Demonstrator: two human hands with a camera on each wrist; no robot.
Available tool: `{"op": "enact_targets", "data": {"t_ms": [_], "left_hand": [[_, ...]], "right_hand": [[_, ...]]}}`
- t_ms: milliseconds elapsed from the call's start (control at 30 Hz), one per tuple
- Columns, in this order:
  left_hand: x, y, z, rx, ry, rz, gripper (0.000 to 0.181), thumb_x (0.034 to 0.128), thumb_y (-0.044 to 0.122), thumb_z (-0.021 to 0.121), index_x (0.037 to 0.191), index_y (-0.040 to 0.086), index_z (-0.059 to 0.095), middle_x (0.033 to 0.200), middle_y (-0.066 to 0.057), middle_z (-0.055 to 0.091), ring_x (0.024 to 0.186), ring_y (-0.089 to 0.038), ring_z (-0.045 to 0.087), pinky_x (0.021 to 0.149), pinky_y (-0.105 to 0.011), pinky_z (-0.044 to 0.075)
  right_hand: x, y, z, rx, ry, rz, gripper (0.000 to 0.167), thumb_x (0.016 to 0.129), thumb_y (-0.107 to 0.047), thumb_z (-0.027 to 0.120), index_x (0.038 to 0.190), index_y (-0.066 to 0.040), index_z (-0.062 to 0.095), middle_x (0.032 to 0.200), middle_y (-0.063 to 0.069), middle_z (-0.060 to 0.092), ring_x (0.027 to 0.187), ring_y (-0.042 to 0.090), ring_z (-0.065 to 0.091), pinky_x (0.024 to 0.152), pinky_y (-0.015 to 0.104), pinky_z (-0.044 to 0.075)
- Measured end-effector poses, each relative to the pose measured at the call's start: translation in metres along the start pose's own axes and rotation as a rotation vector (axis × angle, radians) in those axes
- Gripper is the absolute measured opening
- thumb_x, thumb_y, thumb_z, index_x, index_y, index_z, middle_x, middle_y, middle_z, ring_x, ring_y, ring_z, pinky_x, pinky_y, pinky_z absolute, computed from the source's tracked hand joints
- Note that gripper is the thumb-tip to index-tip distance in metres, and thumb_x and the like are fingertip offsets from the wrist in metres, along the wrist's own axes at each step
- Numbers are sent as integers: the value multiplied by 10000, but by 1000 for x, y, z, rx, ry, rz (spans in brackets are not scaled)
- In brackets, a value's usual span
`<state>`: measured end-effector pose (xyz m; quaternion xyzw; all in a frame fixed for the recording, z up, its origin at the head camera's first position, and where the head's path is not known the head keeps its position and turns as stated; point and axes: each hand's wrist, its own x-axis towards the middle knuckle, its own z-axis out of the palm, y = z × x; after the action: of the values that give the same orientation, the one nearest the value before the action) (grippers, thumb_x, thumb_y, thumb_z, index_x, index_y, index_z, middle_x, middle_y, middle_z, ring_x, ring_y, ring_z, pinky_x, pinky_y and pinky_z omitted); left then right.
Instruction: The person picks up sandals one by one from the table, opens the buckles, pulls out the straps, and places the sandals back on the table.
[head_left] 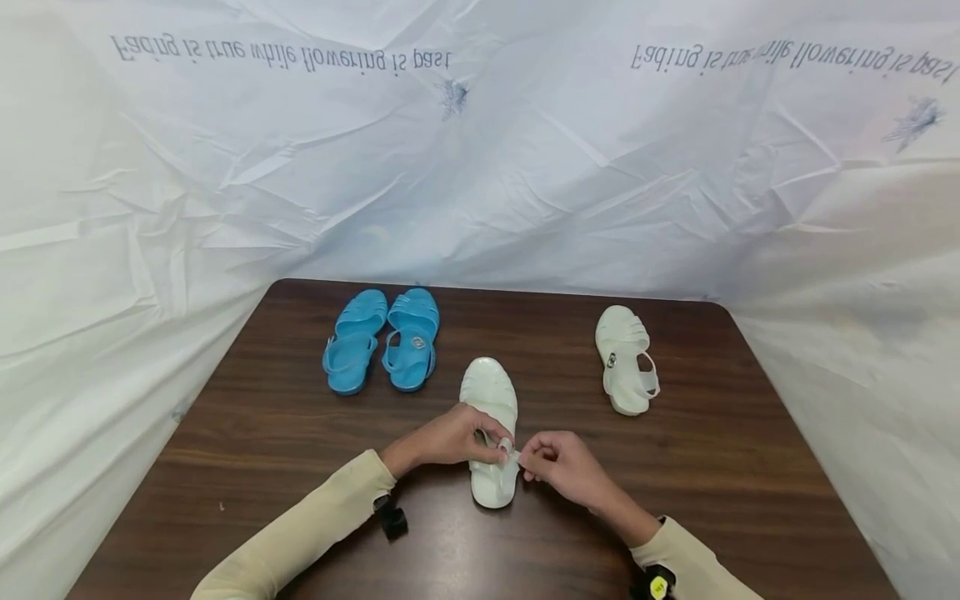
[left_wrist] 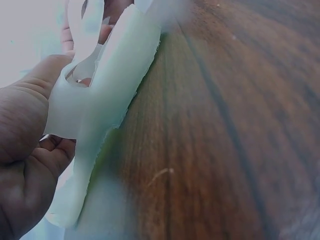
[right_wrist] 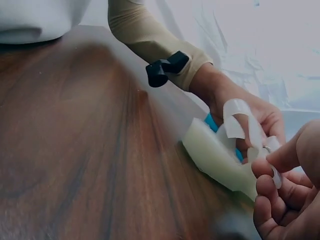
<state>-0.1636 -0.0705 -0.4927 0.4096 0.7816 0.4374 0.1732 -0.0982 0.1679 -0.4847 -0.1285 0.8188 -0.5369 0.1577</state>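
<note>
A white sandal (head_left: 488, 388) lies on the table in front of me, toe pointing away. My left hand (head_left: 448, 436) reaches over its middle and pinches the strap near the buckle between thumb and fingers. From the right side, my right hand (head_left: 567, 468) pinches the end of the sandal's strap between thumb and forefinger. The right wrist view shows the strap's loop (right_wrist: 237, 107) standing up over the heel, and the left wrist view shows the sandal's side (left_wrist: 117, 65) close up. The fingers partly hide the buckle.
Two blue sandals (head_left: 411, 313) stand side by side at the back left of the dark wooden table (head_left: 315, 467). Another white sandal (head_left: 622, 330) lies at the back right. A white printed sheet (head_left: 525, 200) hangs behind and along both sides.
</note>
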Motion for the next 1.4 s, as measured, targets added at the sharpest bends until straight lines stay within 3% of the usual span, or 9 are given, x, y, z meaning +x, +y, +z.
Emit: {"op": "enact_targets", "data": {"t_ms": [300, 533, 800, 1033, 1233, 1400], "left_hand": [[0, -1, 0, -5, 2, 20, 229, 925, 296, 785, 1122, 181, 785, 1031, 112, 754, 926, -2, 668, 783, -222, 563], [-1, -1, -1, -9, 3, 14, 222, 924, 292, 785, 1115, 179, 787, 1024, 100, 758, 916, 0, 675, 773, -223, 568], [1, -3, 0, 31, 3, 35, 214, 925, 296, 785, 1107, 183, 789, 1015, 122, 752, 898, 14, 663, 773, -214, 559], [1, -2, 0, 22, 0, 41, 187, 925, 265, 788, 1093, 183, 790, 1001, 124, 754, 876, 15, 664, 756, -212, 562], [0, -2, 0, 22, 8, 26, 182, 922, 267, 791, 1077, 173, 794, 1002, 104, 757, 881, 14, 670, 761, -212, 564], [1, -2, 1, 25, 7, 23, 192, 916, 253, 798, 1086, 164, 793, 1007, 97, 757, 874, 14, 666, 761, -209, 561]], "right_hand": [[4, -2, 6, 10, 34, -30, 165, 994, -159, 681, 920, -13, 703, 735, 55, 690, 681, 140, 622, 576, 238, 484], [1, 1, 3, 77, 17, 60, 181, 999, -138, 663, 934, 25, 706, 755, 122, 714, 659, 142, 610, 588, 263, 520], [3, -4, 8, 46, 64, 47, 141, 994, -110, 659, 918, 4, 690, 718, 72, 665, 650, 139, 589, 547, 230, 458], [1, -9, 7, 22, 38, 16, 162, 994, -145, 679, 926, 1, 696, 727, 66, 691, 658, 133, 609, 560, 231, 480], [-2, -5, 3, 62, 29, 77, 174, 978, -146, 691, 934, 22, 702, 735, 82, 710, 678, 160, 645, 596, 264, 532], [0, -2, 5, 71, 62, 85, 140, 983, -122, 677, 944, 12, 696, 747, 72, 686, 713, 175, 636, 578, 249, 492]]}}
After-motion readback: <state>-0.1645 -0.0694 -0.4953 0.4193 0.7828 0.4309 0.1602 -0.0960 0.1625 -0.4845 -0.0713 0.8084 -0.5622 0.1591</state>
